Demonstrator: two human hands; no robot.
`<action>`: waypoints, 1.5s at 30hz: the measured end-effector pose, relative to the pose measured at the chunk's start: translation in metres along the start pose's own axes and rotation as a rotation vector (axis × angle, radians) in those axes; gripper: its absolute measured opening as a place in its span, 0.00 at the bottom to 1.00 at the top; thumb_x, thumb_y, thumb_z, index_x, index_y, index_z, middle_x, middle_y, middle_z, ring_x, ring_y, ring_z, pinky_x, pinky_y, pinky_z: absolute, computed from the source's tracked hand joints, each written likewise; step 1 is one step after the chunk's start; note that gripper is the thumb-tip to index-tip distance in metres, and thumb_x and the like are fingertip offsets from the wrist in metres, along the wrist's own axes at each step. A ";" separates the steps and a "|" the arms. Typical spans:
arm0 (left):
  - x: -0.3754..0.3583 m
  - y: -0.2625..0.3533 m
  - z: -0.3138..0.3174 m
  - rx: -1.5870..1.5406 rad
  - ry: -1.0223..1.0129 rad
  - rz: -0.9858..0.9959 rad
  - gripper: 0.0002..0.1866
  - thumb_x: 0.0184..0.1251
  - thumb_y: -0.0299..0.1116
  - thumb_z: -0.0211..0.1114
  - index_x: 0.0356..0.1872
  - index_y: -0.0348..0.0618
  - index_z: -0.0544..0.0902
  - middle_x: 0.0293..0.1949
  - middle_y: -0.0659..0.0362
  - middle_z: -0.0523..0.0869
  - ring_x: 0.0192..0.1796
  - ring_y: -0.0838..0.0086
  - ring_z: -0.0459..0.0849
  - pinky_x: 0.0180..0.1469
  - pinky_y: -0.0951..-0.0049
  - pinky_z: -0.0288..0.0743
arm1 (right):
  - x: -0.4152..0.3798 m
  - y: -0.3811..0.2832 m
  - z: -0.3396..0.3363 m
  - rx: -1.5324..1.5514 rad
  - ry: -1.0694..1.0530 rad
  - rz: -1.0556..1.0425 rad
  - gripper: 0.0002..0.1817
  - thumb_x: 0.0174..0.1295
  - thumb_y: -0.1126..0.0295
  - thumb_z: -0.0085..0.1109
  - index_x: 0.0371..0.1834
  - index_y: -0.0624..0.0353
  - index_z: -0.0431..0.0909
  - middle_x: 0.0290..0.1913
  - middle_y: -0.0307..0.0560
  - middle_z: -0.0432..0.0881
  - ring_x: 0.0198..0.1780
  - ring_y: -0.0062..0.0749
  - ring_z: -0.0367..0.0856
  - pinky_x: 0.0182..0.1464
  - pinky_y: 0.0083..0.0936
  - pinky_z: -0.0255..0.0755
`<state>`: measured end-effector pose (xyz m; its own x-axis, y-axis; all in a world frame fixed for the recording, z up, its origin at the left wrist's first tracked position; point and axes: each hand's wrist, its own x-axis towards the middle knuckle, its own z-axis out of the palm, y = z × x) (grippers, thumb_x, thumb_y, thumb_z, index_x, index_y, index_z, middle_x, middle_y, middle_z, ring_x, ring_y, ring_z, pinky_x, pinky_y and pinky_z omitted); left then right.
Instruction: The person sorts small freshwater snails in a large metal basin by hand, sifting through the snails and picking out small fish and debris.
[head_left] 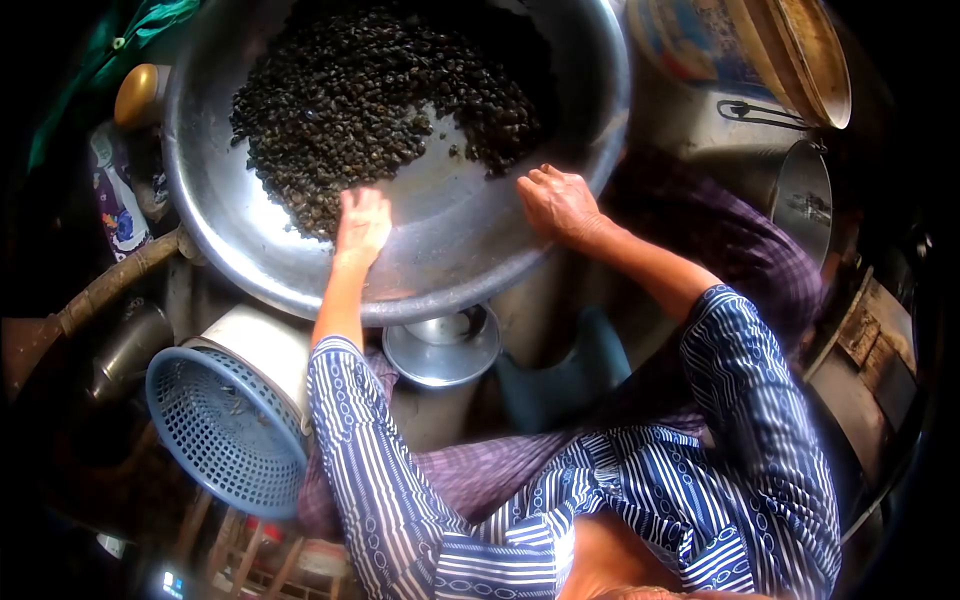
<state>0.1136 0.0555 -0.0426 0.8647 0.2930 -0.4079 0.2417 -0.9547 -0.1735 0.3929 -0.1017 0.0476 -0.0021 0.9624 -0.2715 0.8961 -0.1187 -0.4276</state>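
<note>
My left hand [362, 225] lies open against the dark snails [385, 95] heaped in the big metal basin [450, 255]; my right hand [560, 203] rests open on bare metal (gripping nothing), so a hard sweep could tip the basin and spill them

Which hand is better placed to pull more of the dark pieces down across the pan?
Left. The left hand lies flat inside the metal pan, its fingertips at the edge of the dark pieces. The right hand rests on bare metal near the rim, apart from the main heap.
</note>
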 end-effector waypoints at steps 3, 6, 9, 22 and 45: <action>0.050 0.034 -0.022 -0.093 0.192 -0.081 0.09 0.50 0.31 0.59 0.34 0.47 0.76 0.35 0.60 0.73 0.45 0.69 0.71 0.53 0.54 0.62 | 0.002 0.001 0.001 -0.003 0.019 0.002 0.04 0.47 0.72 0.53 0.23 0.58 0.70 0.26 0.47 0.75 0.35 0.41 0.76 0.34 0.33 0.74; 0.105 0.062 -0.028 -0.278 0.291 -0.225 0.10 0.48 0.30 0.60 0.35 0.47 0.75 0.36 0.61 0.73 0.44 0.69 0.71 0.51 0.55 0.63 | 0.002 0.003 -0.001 0.010 0.033 -0.019 0.04 0.47 0.72 0.54 0.23 0.58 0.70 0.26 0.47 0.75 0.34 0.40 0.76 0.33 0.33 0.74; 0.124 0.072 -0.027 -0.319 0.316 -0.222 0.12 0.49 0.30 0.59 0.38 0.47 0.74 0.36 0.60 0.73 0.44 0.68 0.71 0.48 0.56 0.64 | 0.003 -0.001 -0.005 0.021 -0.010 0.005 0.04 0.47 0.72 0.53 0.24 0.58 0.70 0.26 0.47 0.76 0.34 0.40 0.77 0.33 0.32 0.74; 0.104 0.049 -0.035 -1.097 0.428 -0.604 0.06 0.53 0.22 0.52 0.27 0.35 0.78 0.30 0.53 0.79 0.36 0.59 0.79 0.41 0.58 0.73 | 0.053 -0.010 0.016 0.749 -0.325 0.566 0.14 0.52 0.76 0.48 0.42 0.65 0.77 0.35 0.51 0.82 0.37 0.36 0.81 0.38 0.26 0.74; 0.115 0.072 -0.010 -2.133 0.173 -0.578 0.21 0.47 0.15 0.43 0.38 0.36 0.82 0.35 0.58 0.84 0.39 0.75 0.80 0.45 0.77 0.74 | 0.091 -0.011 0.071 0.684 -0.165 0.699 0.18 0.52 0.79 0.45 0.45 0.60 0.79 0.42 0.53 0.81 0.47 0.38 0.79 0.49 0.28 0.70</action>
<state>0.2349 0.0199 -0.0933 0.5330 0.5893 -0.6071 0.2859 0.5499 0.7848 0.3512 -0.0304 -0.0335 0.3216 0.5822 -0.7467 0.2704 -0.8123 -0.5168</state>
